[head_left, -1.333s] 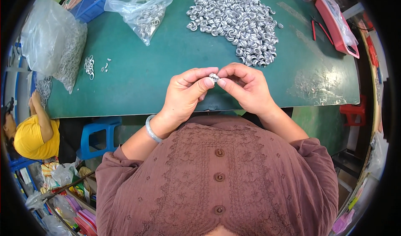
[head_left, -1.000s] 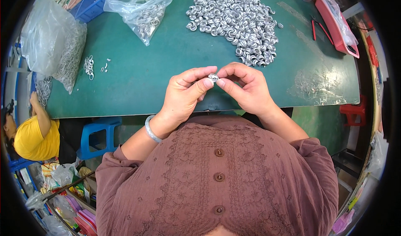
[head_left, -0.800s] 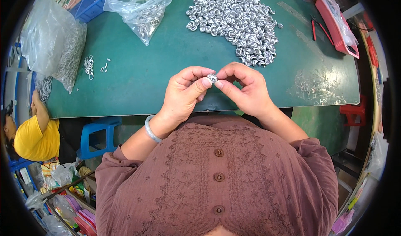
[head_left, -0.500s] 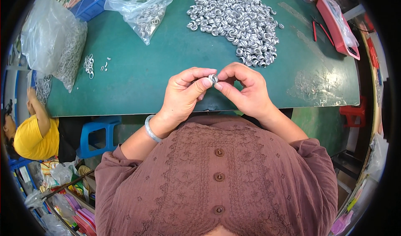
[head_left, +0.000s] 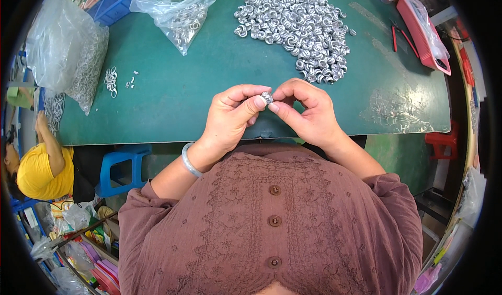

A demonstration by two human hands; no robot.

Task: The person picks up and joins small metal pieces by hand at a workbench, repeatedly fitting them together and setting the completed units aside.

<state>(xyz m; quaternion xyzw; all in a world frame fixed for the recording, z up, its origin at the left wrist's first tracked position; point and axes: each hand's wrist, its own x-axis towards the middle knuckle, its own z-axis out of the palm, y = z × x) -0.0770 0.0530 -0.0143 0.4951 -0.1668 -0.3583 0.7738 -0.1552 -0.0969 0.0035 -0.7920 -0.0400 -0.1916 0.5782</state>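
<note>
Between my two hands, just above the table's front edge, is a small silver ring-shaped piece [head_left: 267, 97] with a dark pattern on its outer face. My left hand [head_left: 232, 112] pinches it between thumb and forefinger, and a light bangle circles that wrist. From the other side, the thumb and forefinger of my right hand [head_left: 308, 109] close on the same piece. Beyond my hands lies a large pile of similar silver curved pieces [head_left: 300, 31]. The finer detail of the held piece is too small to make out.
On the green table [head_left: 172, 101] are a clear bag of rings [head_left: 183, 26], a fuller bag [head_left: 89, 60] and loose rings [head_left: 111, 81]. Red-handled pliers [head_left: 402, 39] lie beside a pink tray [head_left: 421, 33]. A person in yellow [head_left: 47, 169] sits left, near a blue stool [head_left: 123, 169].
The silver piece has turned in my fingers: its hollow showed before, its patterned outside shows now. My hands have stayed in place. Something green has appeared near the person at the left.
</note>
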